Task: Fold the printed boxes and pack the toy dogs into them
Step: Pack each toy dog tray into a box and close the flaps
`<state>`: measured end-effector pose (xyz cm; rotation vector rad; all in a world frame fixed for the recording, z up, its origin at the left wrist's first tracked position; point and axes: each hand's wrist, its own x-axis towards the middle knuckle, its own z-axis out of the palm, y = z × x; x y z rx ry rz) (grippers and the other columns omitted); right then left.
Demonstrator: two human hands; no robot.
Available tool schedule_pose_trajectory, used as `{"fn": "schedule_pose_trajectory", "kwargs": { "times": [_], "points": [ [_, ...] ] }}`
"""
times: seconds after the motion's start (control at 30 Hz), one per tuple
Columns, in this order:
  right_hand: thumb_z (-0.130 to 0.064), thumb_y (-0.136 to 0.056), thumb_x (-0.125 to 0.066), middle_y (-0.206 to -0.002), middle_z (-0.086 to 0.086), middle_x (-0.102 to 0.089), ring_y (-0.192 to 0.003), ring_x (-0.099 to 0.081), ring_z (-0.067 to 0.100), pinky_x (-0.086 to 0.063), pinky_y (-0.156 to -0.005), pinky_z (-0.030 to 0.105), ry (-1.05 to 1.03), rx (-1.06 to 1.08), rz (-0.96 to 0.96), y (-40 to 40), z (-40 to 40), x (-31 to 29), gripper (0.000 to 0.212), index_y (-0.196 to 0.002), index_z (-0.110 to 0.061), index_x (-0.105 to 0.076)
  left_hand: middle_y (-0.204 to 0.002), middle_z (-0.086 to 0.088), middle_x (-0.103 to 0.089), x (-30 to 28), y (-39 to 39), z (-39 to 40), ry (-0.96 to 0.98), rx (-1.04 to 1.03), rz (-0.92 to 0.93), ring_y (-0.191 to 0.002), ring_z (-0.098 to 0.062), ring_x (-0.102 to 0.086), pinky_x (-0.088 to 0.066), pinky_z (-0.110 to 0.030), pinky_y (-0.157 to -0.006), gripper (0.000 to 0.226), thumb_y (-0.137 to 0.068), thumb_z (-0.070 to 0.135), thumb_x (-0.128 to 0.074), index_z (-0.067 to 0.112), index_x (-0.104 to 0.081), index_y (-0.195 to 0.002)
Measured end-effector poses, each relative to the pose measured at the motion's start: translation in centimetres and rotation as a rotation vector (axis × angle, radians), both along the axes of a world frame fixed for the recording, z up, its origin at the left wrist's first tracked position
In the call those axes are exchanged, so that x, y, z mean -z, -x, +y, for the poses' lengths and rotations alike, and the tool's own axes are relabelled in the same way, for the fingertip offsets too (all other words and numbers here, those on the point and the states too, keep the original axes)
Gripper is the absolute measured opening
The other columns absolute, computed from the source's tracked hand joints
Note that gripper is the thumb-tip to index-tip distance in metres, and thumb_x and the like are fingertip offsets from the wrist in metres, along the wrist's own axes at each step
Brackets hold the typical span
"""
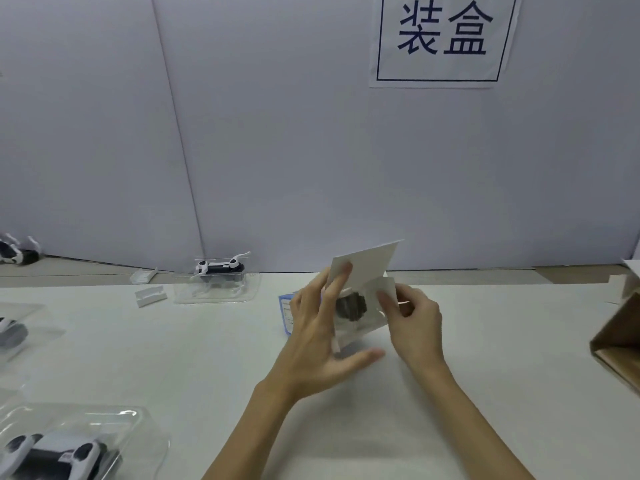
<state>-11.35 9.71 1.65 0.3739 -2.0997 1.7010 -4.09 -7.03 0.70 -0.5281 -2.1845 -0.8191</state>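
A printed box (367, 263) with a white lid flap and a blue side stands open at the table's middle. A black and white toy dog (350, 306) in clear plastic shows inside its mouth. My left hand (318, 327) holds the box from the left, fingers on the raised flap and thumb stretched underneath. My right hand (412, 320) pinches the small side flap on the right. More toy dogs in clear trays lie at the back (221, 268), the near left corner (59, 452) and the left edge (10, 329).
Two small white plastic pieces (149, 295) lie near the back tray. A brown cardboard carton (620, 337) sits at the right edge. A wall panel with a printed sign (443, 36) closes off the back. Another dog (15, 254) lies far left.
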Motion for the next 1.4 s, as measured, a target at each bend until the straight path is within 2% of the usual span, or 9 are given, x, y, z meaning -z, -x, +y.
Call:
{"fn": "schedule_pose_trajectory", "kwargs": {
  "times": [0.2,0.33,0.6,0.8,0.93,1.03,1.13,1.27,1.4],
  "points": [
    [-0.021,-0.102,-0.065,-0.075,-0.002,-0.060,-0.060,-0.042,0.010,-0.036,-0.061,0.024,0.130,0.046,0.112,-0.1,1.5,-1.2,0.021,-0.082,-0.016,-0.068,-0.153,0.013,-0.045,0.0,1.1,-1.4,-0.220,0.004,0.066,-0.139,-0.017,-0.051,-0.045,-0.026,-0.111,0.095,-0.084,0.027,-0.089,0.033,-0.026,-0.156],
    [-0.023,-0.106,-0.059,-0.112,0.000,-0.065,-0.099,-0.064,0.010,-0.052,-0.083,0.021,0.144,-0.031,0.160,-1.5,0.4,-1.5,0.019,-0.118,-0.017,-0.072,-0.143,0.008,-0.055,-0.3,1.2,-1.3,-0.477,0.032,0.053,-0.132,-0.018,-0.059,-0.048,-0.022,-0.105,0.085,-0.079,0.031,-0.092,0.030,-0.032,-0.139],
    [-0.038,-0.105,-0.055,-0.159,-0.016,-0.044,-0.147,-0.043,0.015,-0.051,-0.110,0.050,0.031,-0.292,0.213,-2.7,-0.7,-1.1,0.058,-0.159,-0.030,-0.037,-0.139,-0.001,-0.063,-1.9,0.0,-0.7,-0.877,0.230,-0.118,-0.120,-0.029,-0.069,-0.065,-0.043,-0.080,0.049,-0.094,0.034,-0.077,0.041,-0.051,-0.134],
    [-0.037,-0.104,-0.053,-0.143,-0.014,-0.055,-0.131,-0.059,0.023,-0.061,-0.088,0.054,0.083,-0.348,0.182,-2.7,-0.7,-1.0,0.037,-0.141,-0.039,-0.054,-0.144,0.021,-0.055,-1.6,0.0,-0.6,-0.759,0.185,-0.140,-0.129,-0.013,-0.062,-0.063,-0.037,-0.087,0.042,-0.101,0.033,-0.065,0.042,-0.055,-0.140],
    [-0.056,-0.101,-0.050,-0.121,-0.010,-0.061,-0.119,-0.064,0.022,-0.063,-0.080,0.045,0.037,-0.293,0.236,-2.7,-0.7,-1.2,0.031,-0.117,-0.033,-0.063,-0.146,0.023,-0.048,-1.4,0.1,-0.9,-0.692,0.122,-0.174,-0.142,-0.019,-0.049,-0.053,-0.058,-0.103,0.027,-0.097,0.047,-0.064,0.044,-0.060,-0.124],
    [-0.075,-0.096,-0.042,-0.116,-0.012,-0.061,-0.124,-0.060,0.017,-0.058,-0.087,0.032,0.028,-0.240,0.259,-2.9,-0.9,-1.5,0.052,-0.104,-0.030,-0.066,-0.134,0.030,-0.051,-1.4,0.1,-1.1,-0.616,0.051,-0.130,-0.147,-0.003,-0.038,-0.047,-0.056,-0.110,0.014,-0.093,0.060,-0.057,0.049,-0.060,-0.101],
    [-0.052,-0.099,-0.052,-0.129,-0.010,-0.063,-0.143,-0.043,0.001,-0.049,-0.101,0.026,0.077,-0.209,0.220,-2.8,-1.3,-1.6,0.029,-0.096,-0.029,-0.070,-0.135,0.037,-0.051,-2.1,-0.1,-0.7,-0.734,0.086,-0.178,-0.140,-0.010,-0.051,-0.061,-0.048,-0.092,0.027,-0.092,0.069,-0.056,0.042,-0.062,-0.091],
    [-0.031,-0.096,-0.056,-0.122,-0.013,-0.065,-0.132,-0.056,0.015,-0.055,-0.096,0.059,0.199,-0.258,0.143,-3.0,-1.6,-1.7,0.015,-0.104,-0.027,-0.068,-0.148,0.031,-0.048,-2.7,-0.2,-0.7,-0.857,0.205,-0.189,-0.123,-0.021,-0.067,-0.063,-0.033,-0.071,0.028,-0.092,0.053,-0.068,0.025,-0.067,-0.092],
    [-0.021,-0.096,-0.060,-0.118,-0.002,-0.066,-0.116,-0.065,0.023,-0.055,-0.094,0.060,0.351,-0.330,0.178,-3.3,-1.6,-2.3,0.047,-0.139,-0.031,-0.043,-0.145,0.015,-0.056,-3.2,-0.3,-0.7,-0.953,0.286,-0.252,-0.117,-0.030,-0.071,-0.065,-0.040,-0.071,0.036,-0.085,0.054,-0.078,0.034,-0.063,-0.111]
  ]
}}
